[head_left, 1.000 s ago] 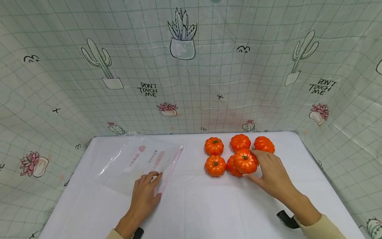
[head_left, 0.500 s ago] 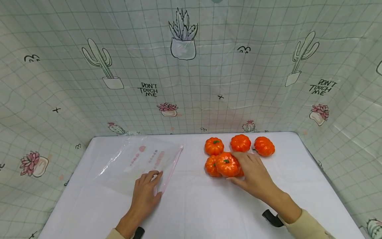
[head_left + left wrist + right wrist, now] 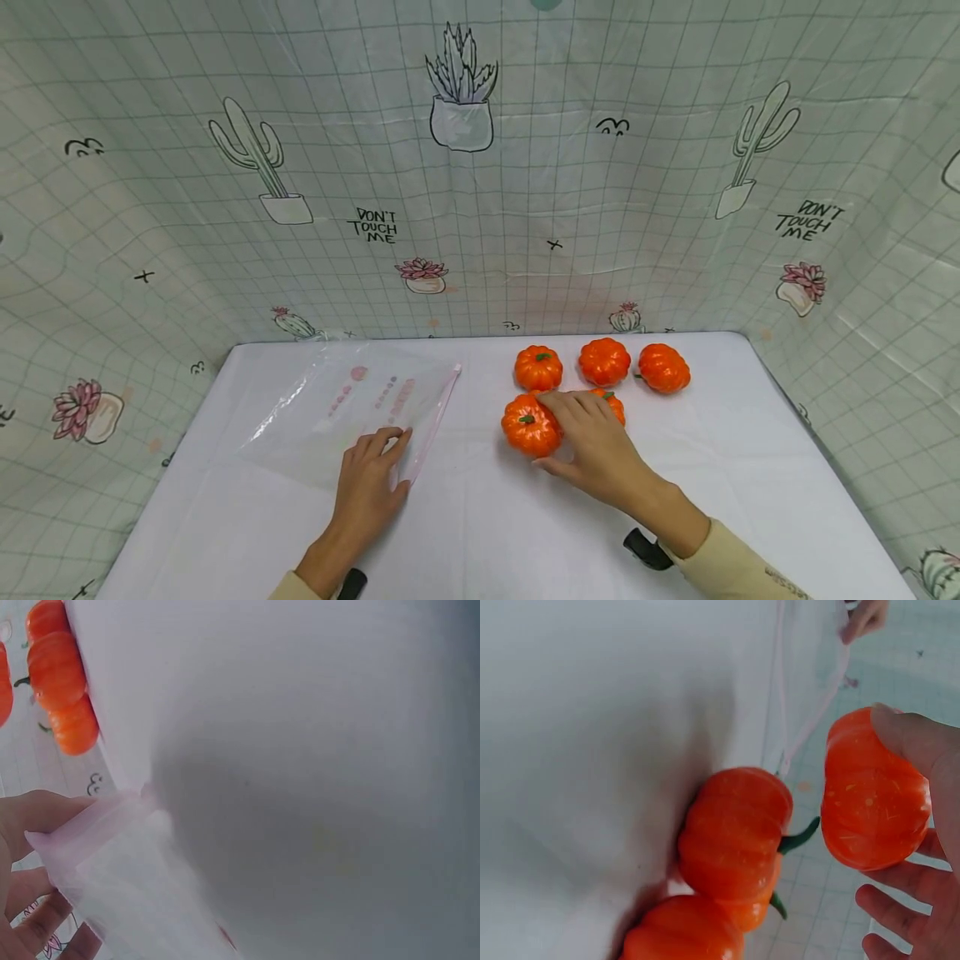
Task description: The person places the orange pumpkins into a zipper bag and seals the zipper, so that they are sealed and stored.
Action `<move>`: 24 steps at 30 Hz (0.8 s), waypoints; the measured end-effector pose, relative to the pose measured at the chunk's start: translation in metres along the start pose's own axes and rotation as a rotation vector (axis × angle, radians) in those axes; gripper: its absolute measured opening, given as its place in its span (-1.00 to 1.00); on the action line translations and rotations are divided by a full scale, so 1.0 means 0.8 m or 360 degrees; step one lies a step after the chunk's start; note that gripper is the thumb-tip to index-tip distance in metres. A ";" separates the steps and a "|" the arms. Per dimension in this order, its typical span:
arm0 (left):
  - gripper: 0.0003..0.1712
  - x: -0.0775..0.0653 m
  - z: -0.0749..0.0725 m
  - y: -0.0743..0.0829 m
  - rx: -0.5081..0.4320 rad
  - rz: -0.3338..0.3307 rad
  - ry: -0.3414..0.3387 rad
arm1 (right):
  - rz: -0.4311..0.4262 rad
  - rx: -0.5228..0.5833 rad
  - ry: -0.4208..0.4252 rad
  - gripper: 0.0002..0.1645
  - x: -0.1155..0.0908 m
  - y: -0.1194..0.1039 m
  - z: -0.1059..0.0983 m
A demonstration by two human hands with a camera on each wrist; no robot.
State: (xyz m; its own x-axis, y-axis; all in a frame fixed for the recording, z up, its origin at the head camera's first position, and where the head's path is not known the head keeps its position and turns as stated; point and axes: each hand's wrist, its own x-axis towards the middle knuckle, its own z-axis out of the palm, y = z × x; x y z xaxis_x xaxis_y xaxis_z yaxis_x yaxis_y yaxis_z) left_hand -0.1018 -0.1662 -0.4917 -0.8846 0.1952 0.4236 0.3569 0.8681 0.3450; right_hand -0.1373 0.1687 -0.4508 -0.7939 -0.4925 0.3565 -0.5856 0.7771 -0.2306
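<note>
My right hand (image 3: 600, 457) grips a small orange toy pumpkin (image 3: 529, 427) with a green stem. In the right wrist view the held pumpkin (image 3: 874, 796) is raised off the table, thumb on one side and fingers on the other. Below it stands another pumpkin (image 3: 735, 832), which it mostly hides in the head view. My left hand (image 3: 366, 487) is at the open end of a clear plastic zip bag (image 3: 322, 442) lying flat. In the left wrist view its thumb and fingers hold the bag's pink-edged mouth (image 3: 90, 832) a little apart.
Along the back right of the white table (image 3: 480, 542) sit a left pumpkin (image 3: 537, 367), a middle pumpkin (image 3: 604, 362) and a right pumpkin (image 3: 663, 367). One more pumpkin (image 3: 617, 407) shows partly behind my right hand. A patterned curtain (image 3: 495, 192) hangs around the table.
My right hand has carried the gripped pumpkin leftward over the front row, from above its right pumpkin to above its left one. My left hand and the bag have stayed in place.
</note>
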 end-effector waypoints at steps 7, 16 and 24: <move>-0.17 0.001 0.002 0.000 -0.0026 -0.0041 -0.0008 | -0.0007 0.0068 -0.0064 0.05 0.009 -0.016 0.015; -0.15 0.001 0.002 0.001 -0.0051 -0.0056 0.0024 | -0.0100 0.0092 -0.0072 0.02 0.023 -0.037 0.034; -0.14 0.001 0.002 0.003 -0.0060 -0.0061 0.0035 | -0.0097 0.0152 -0.0131 0.00 0.034 -0.052 0.053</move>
State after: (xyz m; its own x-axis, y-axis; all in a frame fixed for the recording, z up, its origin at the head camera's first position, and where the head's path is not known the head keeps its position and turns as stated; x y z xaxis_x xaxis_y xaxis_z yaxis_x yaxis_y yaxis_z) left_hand -0.1023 -0.1632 -0.4914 -0.8910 0.1520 0.4278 0.3345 0.8568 0.3924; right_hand -0.1415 0.1067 -0.4703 -0.7647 -0.5712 0.2982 -0.6431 0.7059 -0.2970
